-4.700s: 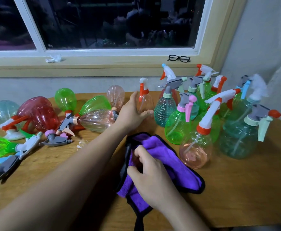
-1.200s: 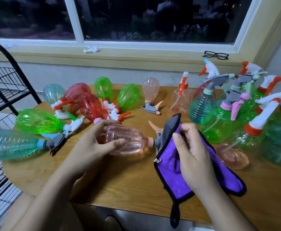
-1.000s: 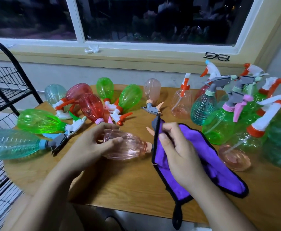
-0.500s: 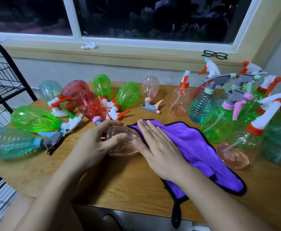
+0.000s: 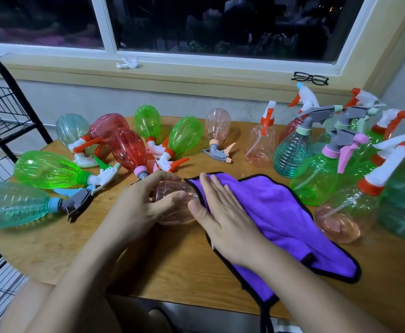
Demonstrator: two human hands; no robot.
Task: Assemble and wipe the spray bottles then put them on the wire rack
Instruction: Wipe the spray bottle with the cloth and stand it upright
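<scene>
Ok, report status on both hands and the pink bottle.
Left hand grips pink bottle, lying on table. Right hand flat on purple cloth, which covers bottle's other end. Lying bottles crowd left hand's side.

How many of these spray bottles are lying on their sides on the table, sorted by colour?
Green bottles: 3
Red bottles: 2
Teal bottles: 2
Pale pink bottles: 2, counting the pale pink bottle that the left hand grips
Total: 9
</scene>
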